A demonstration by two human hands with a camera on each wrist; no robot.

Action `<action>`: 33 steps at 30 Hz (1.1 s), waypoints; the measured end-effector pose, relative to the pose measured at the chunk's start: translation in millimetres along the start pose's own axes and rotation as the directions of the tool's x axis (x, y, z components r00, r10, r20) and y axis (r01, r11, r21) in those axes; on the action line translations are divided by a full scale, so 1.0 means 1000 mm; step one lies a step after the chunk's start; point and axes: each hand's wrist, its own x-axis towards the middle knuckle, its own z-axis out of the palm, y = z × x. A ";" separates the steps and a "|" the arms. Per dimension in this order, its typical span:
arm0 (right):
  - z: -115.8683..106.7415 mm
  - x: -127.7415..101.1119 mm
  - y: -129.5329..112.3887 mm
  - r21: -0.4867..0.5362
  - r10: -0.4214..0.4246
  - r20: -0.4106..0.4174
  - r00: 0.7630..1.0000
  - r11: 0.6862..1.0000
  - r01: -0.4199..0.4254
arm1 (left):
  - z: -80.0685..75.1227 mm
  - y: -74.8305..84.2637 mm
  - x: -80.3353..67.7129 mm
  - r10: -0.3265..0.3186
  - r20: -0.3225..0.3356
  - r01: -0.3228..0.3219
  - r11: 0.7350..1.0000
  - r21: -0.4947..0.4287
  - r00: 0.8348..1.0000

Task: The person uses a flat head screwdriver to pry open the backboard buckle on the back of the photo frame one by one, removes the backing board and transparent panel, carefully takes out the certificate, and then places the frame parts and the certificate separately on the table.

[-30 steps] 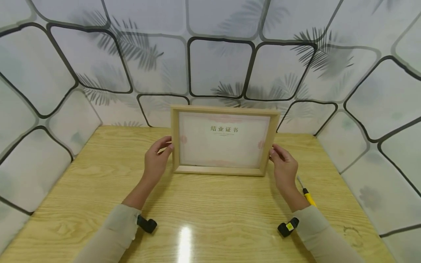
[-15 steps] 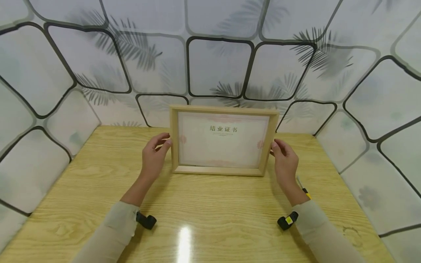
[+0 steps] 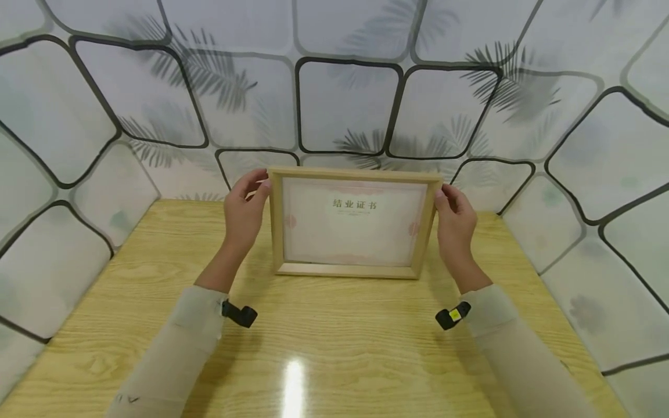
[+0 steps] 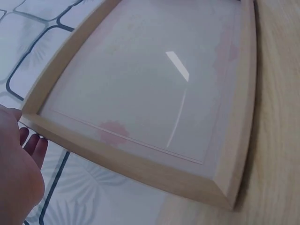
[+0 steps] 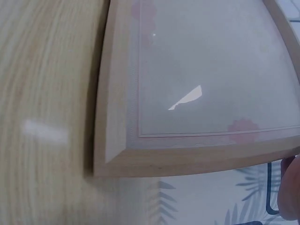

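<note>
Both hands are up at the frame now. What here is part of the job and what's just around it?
In hand:
wooden picture frame with certificate
left hand, at its upper left corner
right hand, at its upper right corner

Just around:
wooden table
patterned wall

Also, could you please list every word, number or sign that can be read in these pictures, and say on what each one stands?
"结业证书": gold characters at the top of the certificate inside the wooden frame.
A thin line of print just under that heading: too small to read.
In both wrist views the certificate's print is blurred; nothing readable there.
</note>
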 end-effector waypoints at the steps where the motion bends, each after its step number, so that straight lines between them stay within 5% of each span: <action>1: 0.001 0.002 -0.002 0.001 -0.002 0.001 1.000 1.000 0.002 | 0.001 0.002 0.003 0.002 -0.005 -0.002 1.000 0.001 1.000; 19: 0.008 0.014 -0.016 0.003 0.045 -0.022 0.999 0.999 -0.045 | 0.007 0.016 0.020 -0.024 -0.042 0.027 0.998 0.065 0.999; 33: 0.016 0.013 -0.028 0.145 0.085 -0.067 0.994 0.987 -0.074 | 0.003 0.025 0.022 -0.004 -0.069 0.008 0.999 0.051 0.998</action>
